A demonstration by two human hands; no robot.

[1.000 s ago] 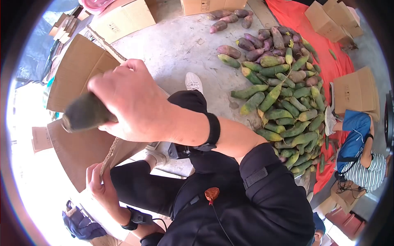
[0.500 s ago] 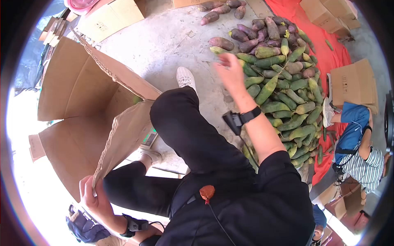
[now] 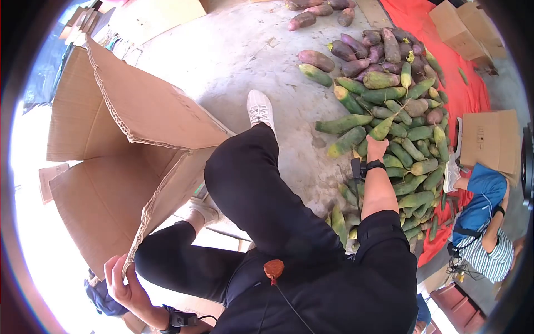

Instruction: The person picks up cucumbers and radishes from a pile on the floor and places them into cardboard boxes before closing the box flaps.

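My left hand (image 3: 127,285) pinches the edge of a flap on a big open cardboard box (image 3: 111,195), which stands at my left. Most of the box's inside is hidden from this angle. At the pile on my right, my right hand (image 3: 377,147) has its fingers closed around the lower end of a green radish (image 3: 382,129). More green radishes (image 3: 346,123) lie close around that hand, some loose at the pile's near side. Purple-skinned radishes (image 3: 365,68) make up the far part of the heap.
A red sheet (image 3: 473,94) runs along the pile's far right side. Cardboard boxes (image 3: 489,142) stand beyond it, near a seated person (image 3: 481,222) in a striped shirt. Several purple radishes (image 3: 302,21) lie apart at the top. A scale's edge (image 3: 200,190) shows beside the box.
My right hand has come down from above the pile's left edge and closed on a green radish. My left hand still holds the box flap, and the near box flap has swung wider.
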